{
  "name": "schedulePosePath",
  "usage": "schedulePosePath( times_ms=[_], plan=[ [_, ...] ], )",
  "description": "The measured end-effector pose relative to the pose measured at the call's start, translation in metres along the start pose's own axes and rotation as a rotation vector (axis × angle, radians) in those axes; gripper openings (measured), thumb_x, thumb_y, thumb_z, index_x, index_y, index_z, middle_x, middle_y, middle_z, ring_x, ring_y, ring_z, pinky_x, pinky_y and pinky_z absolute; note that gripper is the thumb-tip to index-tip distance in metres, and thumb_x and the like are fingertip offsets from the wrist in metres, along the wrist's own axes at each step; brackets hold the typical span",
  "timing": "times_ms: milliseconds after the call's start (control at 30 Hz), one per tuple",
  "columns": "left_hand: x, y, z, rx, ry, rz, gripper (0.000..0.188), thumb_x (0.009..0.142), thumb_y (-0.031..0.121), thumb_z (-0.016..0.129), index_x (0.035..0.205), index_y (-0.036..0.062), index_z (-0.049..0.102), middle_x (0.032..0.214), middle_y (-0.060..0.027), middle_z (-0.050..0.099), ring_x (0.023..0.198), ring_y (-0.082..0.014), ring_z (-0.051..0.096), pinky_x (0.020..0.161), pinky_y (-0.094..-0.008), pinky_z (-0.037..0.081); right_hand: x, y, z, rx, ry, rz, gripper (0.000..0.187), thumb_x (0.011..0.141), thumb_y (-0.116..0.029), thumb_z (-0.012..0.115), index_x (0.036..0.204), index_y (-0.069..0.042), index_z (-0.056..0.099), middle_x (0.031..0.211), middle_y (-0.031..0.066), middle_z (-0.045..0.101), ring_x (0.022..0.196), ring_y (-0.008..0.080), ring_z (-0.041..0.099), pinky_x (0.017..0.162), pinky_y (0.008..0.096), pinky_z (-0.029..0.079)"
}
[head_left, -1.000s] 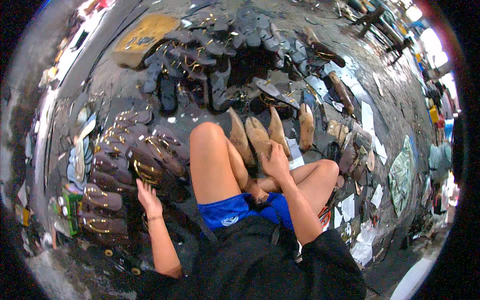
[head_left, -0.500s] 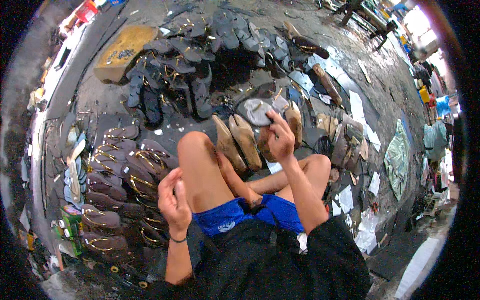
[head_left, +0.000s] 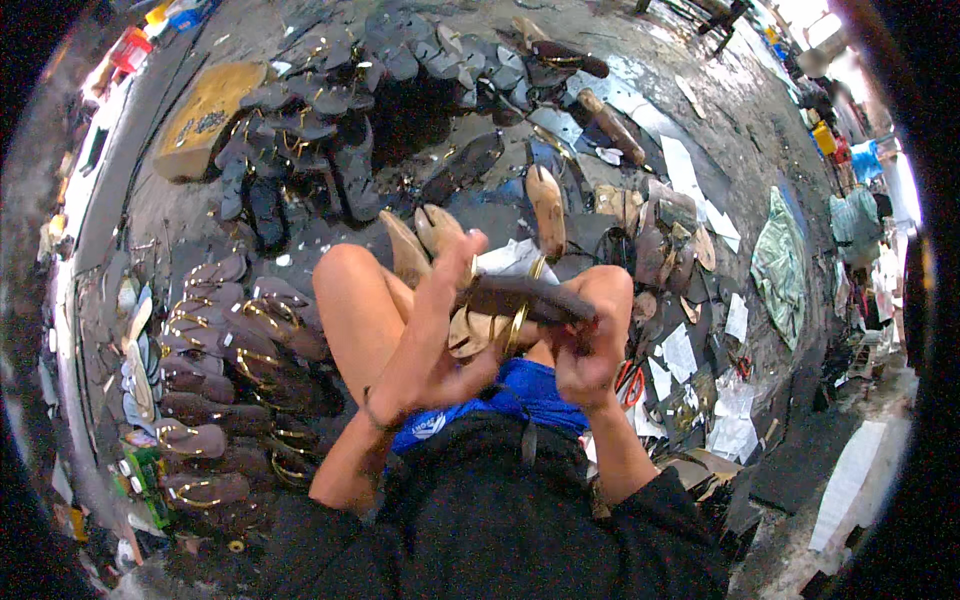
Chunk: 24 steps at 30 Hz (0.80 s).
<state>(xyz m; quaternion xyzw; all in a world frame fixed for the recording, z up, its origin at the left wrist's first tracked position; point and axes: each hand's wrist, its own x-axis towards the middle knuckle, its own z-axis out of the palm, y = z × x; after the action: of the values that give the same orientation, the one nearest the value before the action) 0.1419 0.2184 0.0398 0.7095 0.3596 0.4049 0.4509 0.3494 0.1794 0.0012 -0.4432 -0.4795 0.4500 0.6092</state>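
Note:
My right hand [head_left: 590, 365] is closed round one end of a dark sandal [head_left: 530, 297] with gold straps, held above my lap. Below its sole shows a tan, wooden-looking shoe last [head_left: 473, 332], partly behind my fingers. My left hand [head_left: 445, 335], somewhat blurred, is beside the sandal's other end with its fingers stretched and apart; whether it touches the sandal is hard to tell. Beyond my left knee stand two tan shoe lasts [head_left: 438, 228], partly hidden by my left hand. Another shoe last [head_left: 545, 212] stands farther right.
Rows of dark sandals with gold straps [head_left: 255, 365] lie at my left. A heap of dark sandals [head_left: 320, 130] and a yellowish block [head_left: 205, 120] are ahead. White paper scraps [head_left: 680, 350], red-handled scissors [head_left: 630, 382] and a green cloth [head_left: 780, 265] lie to the right.
My right hand has come back from above the lasts to my lap and now holds the sandal. My left hand has moved from beside my left knee to the sandal. The view has shifted.

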Motion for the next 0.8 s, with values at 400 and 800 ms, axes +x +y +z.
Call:
schedulePosePath(
  times_ms=[400,800],
  plan=[
    [-0.136,0.043,0.0,-0.054,-0.08,-0.161,0.051,0.072,-0.002,0.076,0.122,0.0013,0.064,0.121,-0.0154,0.066,0.111,-0.0319,0.065,0.095,-0.0406,0.053,-0.052,-0.052,0.002,-0.358,-0.896,-0.169,0.055,0.066,-0.005,0.083,0.119,-0.003,0.069,0.119,0.0177,0.066,0.103,0.0332,0.068,0.091,0.044,0.056],
    [-0.161,0.054,0.011,0.175,-0.085,-0.231,0.034,0.076,-0.003,0.064,0.108,0.0034,0.072,0.106,-0.013,0.066,0.104,-0.03,0.065,0.089,-0.0385,0.055,-0.072,-0.056,-0.002,-0.382,-1.015,0.061,0.067,0.054,-0.003,0.08,0.119,-0.008,0.063,0.121,0.0075,0.063,0.123,0.0302,0.059,0.114,0.0508,0.04]
  ],
)
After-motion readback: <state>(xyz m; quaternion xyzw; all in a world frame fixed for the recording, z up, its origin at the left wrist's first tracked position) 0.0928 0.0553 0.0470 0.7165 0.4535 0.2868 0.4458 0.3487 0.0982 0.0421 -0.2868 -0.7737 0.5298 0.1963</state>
